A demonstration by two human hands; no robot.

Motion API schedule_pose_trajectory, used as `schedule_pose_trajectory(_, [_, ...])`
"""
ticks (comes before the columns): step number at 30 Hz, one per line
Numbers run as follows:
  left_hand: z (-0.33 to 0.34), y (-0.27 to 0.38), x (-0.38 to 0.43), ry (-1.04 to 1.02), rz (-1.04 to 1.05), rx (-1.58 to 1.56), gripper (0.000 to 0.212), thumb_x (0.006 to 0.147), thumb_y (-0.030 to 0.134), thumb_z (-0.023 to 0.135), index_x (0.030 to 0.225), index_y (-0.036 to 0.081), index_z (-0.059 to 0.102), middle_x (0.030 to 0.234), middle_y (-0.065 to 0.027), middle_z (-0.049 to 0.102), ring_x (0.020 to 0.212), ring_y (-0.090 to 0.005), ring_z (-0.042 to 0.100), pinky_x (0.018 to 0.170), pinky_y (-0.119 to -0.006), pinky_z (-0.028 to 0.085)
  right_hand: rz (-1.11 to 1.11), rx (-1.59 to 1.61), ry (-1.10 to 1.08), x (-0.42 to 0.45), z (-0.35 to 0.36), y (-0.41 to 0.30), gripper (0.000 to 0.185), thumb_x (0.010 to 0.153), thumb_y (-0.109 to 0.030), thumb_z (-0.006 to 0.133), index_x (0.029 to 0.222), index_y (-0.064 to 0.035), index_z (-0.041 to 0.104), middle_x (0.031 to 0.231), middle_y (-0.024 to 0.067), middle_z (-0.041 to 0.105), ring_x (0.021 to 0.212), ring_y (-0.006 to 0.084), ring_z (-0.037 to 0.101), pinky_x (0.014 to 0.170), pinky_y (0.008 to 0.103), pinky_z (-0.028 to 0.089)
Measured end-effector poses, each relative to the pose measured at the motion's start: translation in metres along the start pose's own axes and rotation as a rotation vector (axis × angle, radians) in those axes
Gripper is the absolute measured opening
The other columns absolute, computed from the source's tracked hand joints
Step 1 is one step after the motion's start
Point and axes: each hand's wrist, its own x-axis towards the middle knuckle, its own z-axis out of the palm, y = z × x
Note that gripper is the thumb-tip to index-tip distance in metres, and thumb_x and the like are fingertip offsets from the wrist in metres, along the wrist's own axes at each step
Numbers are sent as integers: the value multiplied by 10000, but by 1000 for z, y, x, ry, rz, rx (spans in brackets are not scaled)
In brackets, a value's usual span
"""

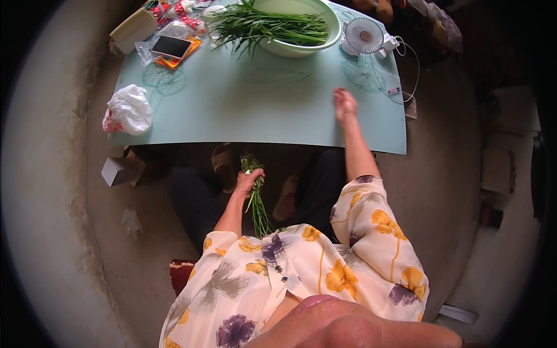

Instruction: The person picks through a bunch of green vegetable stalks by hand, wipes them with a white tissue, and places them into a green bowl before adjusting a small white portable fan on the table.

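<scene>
My left hand (249, 182) is closed around a bunch of long green leafy stalks (260, 213), held below the table's near edge, over my lap. The bunch hangs towards my shirt, and its tangled end sticks up above the fist. My right hand (346, 104) is over the right part of the pale green table (261, 117), held on edge, with nothing seen in it; whether it touches the top I cannot tell. Beyond, at the back, a pale green plastic basin (333, 26) holds more of the long green stalks (278, 28), which spill over its left rim.
A small fan (364, 35) with a white cable stands at the back right. At the back left lie a smartphone (172, 46), an orange packet (191, 48) and other wrappings. A white plastic bag (129, 110) sits at the left edge. Below it is a box (116, 172).
</scene>
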Motion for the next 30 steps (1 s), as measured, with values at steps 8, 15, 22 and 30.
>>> schedule_pose_trajectory(8, [-13,15,18,103,32,8,151,803,157,732,805,16,679,710,-62,673,559,-147,628,505,-279,507,576,-314,-841,-224,156,60,274,867,-172,683,1070,12,672,1067,105,680,935,201,649,879,335,524])
schedule_pose_trajectory(15, [-14,2,13,52,44,-32,125,804,132,717,840,20,674,722,-60,671,569,-151,629,503,-281,509,-6,112,-268,39,85,11,212,891,-110,608,1078,-25,658,1024,81,672,984,189,626,940,331,494])
schedule_pose_trajectory(22, [-47,3,20,170,27,-88,147,801,146,735,855,22,675,730,-58,673,565,-153,626,504,-294,509,148,-773,-800,-116,192,96,346,830,-216,656,1119,-30,700,1013,77,707,975,171,631,871,302,494])
schedule_pose_trajectory(30, [-63,20,-2,176,114,-191,147,818,154,743,861,35,668,721,-49,667,562,-147,622,508,-288,519,64,-504,-613,-90,196,96,195,857,-155,622,943,-2,708,852,47,663,795,163,618,764,311,507])
